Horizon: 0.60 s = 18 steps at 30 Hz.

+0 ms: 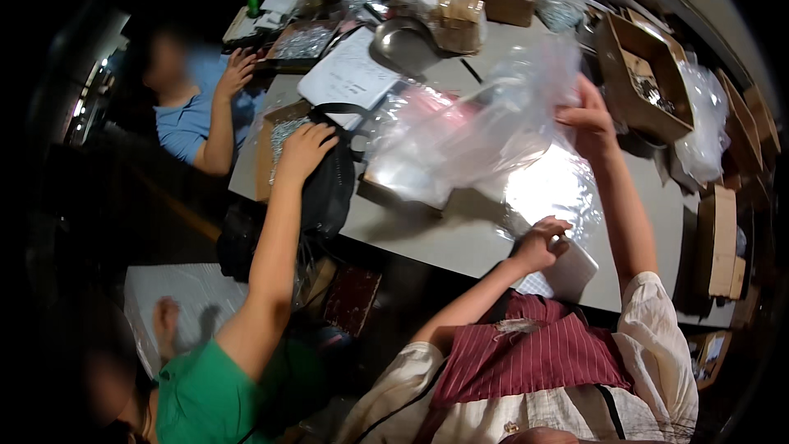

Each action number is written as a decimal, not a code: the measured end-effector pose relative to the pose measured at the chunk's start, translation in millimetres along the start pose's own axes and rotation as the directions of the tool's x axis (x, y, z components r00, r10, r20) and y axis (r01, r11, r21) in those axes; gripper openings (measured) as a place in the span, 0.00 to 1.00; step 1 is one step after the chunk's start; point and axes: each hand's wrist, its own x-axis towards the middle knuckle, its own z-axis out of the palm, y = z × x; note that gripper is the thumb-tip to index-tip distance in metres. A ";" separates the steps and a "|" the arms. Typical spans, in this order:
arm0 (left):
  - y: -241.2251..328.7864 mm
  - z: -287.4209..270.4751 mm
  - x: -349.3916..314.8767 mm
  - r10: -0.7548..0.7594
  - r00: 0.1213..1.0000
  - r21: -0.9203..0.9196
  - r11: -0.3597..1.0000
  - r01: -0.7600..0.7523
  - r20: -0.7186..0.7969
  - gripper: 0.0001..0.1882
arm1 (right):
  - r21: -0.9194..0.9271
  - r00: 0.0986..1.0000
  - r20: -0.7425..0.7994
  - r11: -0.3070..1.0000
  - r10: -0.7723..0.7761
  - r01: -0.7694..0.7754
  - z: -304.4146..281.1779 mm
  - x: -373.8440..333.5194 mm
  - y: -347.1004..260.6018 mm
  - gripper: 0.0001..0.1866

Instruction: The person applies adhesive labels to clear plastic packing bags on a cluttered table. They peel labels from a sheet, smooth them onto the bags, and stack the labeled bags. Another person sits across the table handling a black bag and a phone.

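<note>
My right hand (588,119) is raised over the table, its fingers closed on the gathered top of a large clear plastic bag (509,107). The bag hangs down and spreads to the left, blurred in places, and something pink shows through or beneath it. Nearer to me, my left hand (538,247) is low at the table's front edge with curled fingers; what they pinch, if anything, is too small to name. Beside and partly under it lies a flat white pad or sheet (575,270). Shiny clear plastic (551,189) reflects bright light just beyond that hand.
A person in green reaches to a black bag (329,189) at the left; another in blue sits beyond. Written papers (349,74), a metal scoop (407,45) and a box of small metal parts (275,148) lie there. Cardboard boxes (641,82) line the right side.
</note>
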 end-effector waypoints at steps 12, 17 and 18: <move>-33.6 17.1 2.1 0.143 0.988 -0.092 0.985 -0.149 -0.064 0.22 | -0.923 0.886 0.349 0.050 -0.306 0.381 103.0 73.8 152.8 0.48; -27.2 26.3 -3.0 0.039 0.997 -0.184 0.982 -0.050 -0.060 0.29 | -0.956 0.905 0.099 -0.212 0.413 0.202 125.3 64.2 205.4 0.56; -28.2 22.2 -4.7 0.056 0.998 -0.185 0.981 -0.062 -0.037 0.28 | -0.963 0.912 0.042 -0.227 0.409 0.146 138.0 64.0 204.8 0.58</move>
